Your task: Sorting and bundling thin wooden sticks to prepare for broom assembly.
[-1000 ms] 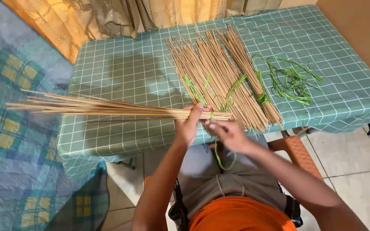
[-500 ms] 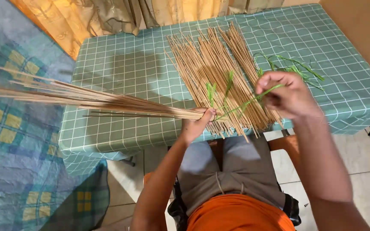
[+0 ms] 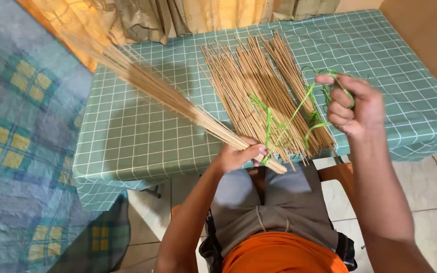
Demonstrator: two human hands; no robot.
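Behind the stick bundle [image 3: 178, 103], green strips [image 3: 284, 119] vanish.

A table [image 3: 142, 136] stands before a seated person. On it lies a spread of thin sticks [image 3: 259, 96]. Left of the spread, a stick bundle [image 3: 173, 98] slants over the table from the left hand [image 3: 236, 156]. The right hand [image 3: 352, 103], raised right of the spread, holds a strip [image 3: 292, 119] running down to the bundle.
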